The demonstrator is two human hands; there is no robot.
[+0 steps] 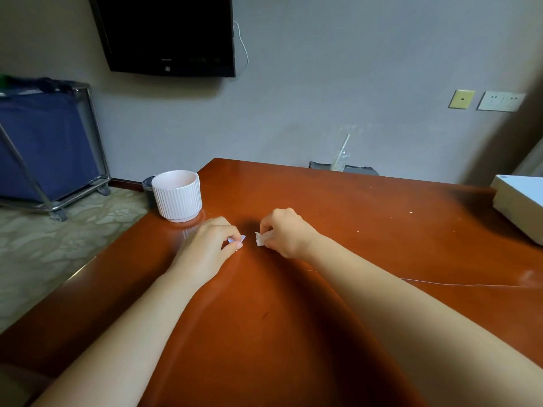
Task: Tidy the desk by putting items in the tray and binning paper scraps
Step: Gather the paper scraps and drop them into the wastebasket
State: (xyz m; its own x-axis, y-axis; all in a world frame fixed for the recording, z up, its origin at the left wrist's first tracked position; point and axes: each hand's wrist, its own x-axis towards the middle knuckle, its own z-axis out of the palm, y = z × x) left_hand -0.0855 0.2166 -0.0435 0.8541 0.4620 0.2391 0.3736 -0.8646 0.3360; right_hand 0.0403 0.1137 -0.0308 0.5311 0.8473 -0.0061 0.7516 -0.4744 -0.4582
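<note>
Both my hands rest on the reddish-brown desk [338, 207] near its middle. My left hand [210, 245] pinches a small pale paper scrap [238, 239] between thumb and fingertips. A few centimetres to its right, my right hand [283, 232] pinches a small white paper scrap [259, 239]. The two scraps are close together but do not touch. A white ribbed bin-like pot [177, 195] stands upright on the desk's left edge, just beyond my left hand. Its inside is hidden from here.
A white box or tray [520, 207] lies at the desk's right edge. A thin thread [458, 284] runs across the desk on the right. Tiny specks [410, 212] dot the surface. A dark bin [147, 186] stands on the floor behind the pot, a blue cart [44, 142] at left.
</note>
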